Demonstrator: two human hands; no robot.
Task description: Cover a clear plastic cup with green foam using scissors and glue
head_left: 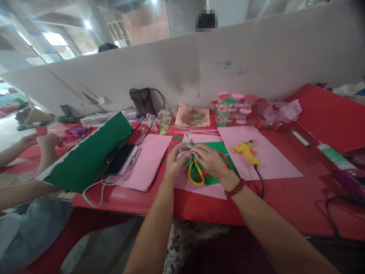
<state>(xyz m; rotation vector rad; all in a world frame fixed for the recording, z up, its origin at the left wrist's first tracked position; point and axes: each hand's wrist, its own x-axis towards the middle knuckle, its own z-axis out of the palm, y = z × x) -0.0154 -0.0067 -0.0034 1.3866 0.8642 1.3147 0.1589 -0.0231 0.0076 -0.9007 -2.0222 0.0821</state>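
My left hand (173,160) is closed round a clear plastic cup-like piece (185,148) with a round rim, held above the green sheet. At its right side, the fingers of my right hand (209,159) are pinched together on the rim; their tips are partly hidden. Beneath my hands lies a pair of scissors (196,184), one handle loop yellow and the other red. They rest on a green sheet (231,170) over pink paper (211,192). A yellow hot glue gun (247,152) lies on another pink sheet (281,167) to the right.
Clear plastic pieces with pink, red and green discs (236,106) are stacked at the back. On the left are pink sheets (151,160), a phone (119,160) with a white cable, and a slanted green board (91,156). A co-worker's arms (47,152) reach in beyond it. A marker (300,137) lies right.
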